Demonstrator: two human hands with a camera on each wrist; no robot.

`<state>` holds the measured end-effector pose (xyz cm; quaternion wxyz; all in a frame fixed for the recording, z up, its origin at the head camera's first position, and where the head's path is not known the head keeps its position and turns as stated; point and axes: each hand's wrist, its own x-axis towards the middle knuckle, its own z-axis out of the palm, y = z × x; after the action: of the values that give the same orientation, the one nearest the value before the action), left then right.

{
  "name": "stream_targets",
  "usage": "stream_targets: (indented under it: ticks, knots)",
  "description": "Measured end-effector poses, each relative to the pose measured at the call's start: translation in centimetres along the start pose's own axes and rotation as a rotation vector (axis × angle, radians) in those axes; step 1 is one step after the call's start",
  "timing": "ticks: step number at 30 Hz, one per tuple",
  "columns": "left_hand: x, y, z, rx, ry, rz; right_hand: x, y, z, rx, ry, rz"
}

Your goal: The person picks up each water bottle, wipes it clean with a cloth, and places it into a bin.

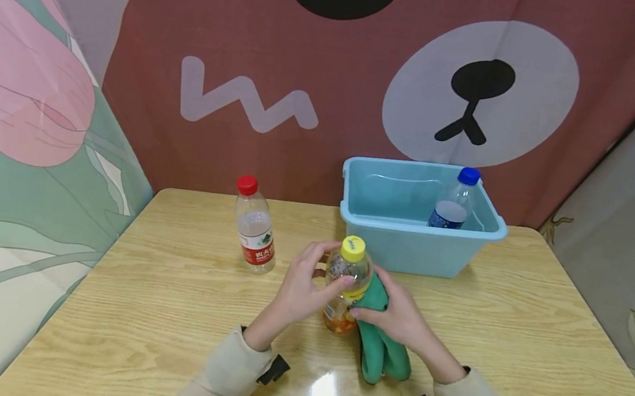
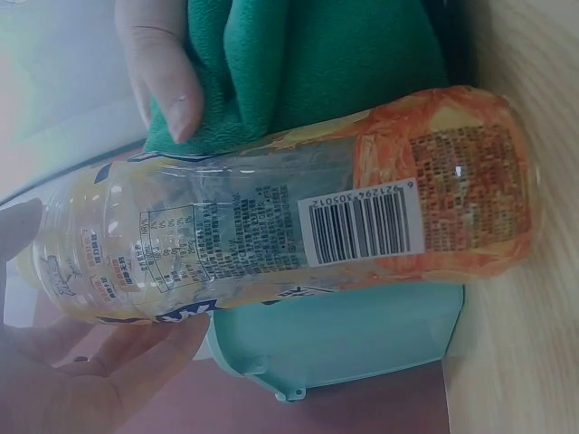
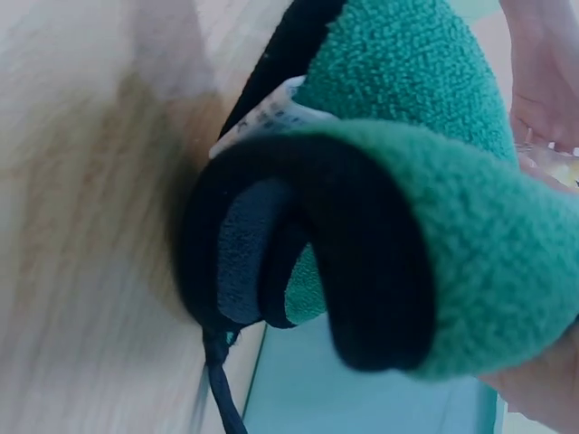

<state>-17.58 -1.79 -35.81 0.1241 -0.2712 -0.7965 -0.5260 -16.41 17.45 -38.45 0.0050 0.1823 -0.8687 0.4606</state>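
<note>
A clear bottle (image 1: 349, 269) with a yellow cap and an orange lower label stands upright on the table, in front of the blue bin. My left hand (image 1: 308, 282) grips its upper part, thumb across the near side. In the left wrist view the bottle (image 2: 271, 226) shows a barcode on its label. My right hand (image 1: 398, 313) holds a folded green cloth (image 1: 380, 346) against the bottle's right side. In the right wrist view the cloth (image 3: 407, 81) has a black edge, a white tag and a black cord loop; its lower end hangs near the tabletop.
A red-capped water bottle (image 1: 255, 236) stands left of the hands. Behind them sits the light blue bin (image 1: 411, 250), with a blue-capped bottle (image 1: 456, 203) leaning inside at its right. The wooden table (image 1: 166, 311) ends against a printed curtain (image 1: 212, 148).
</note>
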Motion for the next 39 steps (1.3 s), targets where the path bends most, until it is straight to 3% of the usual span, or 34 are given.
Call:
stream_targets:
  ticks: [6, 16, 32, 39]
  knots:
    - [0.0, -0.2, 0.1, 0.004, 0.000, -0.016, -0.1, 0.4, -0.2, 0.013, 0.004, 0.015]
    - [0.2, 0.0, -0.5, -0.105, -0.017, -0.081, -0.7, 0.5, -1.7, 0.060, 0.039, 0.046]
    - [1.1, -0.6, -1.8, -0.151, -0.169, -0.079, -0.8, -0.8, -3.6, 0.038, 0.050, 0.007]
    - [1.3, -0.8, -1.9, -0.177, -0.189, -0.093, -0.8, -1.5, -3.9, 0.010, 0.066, -0.019]
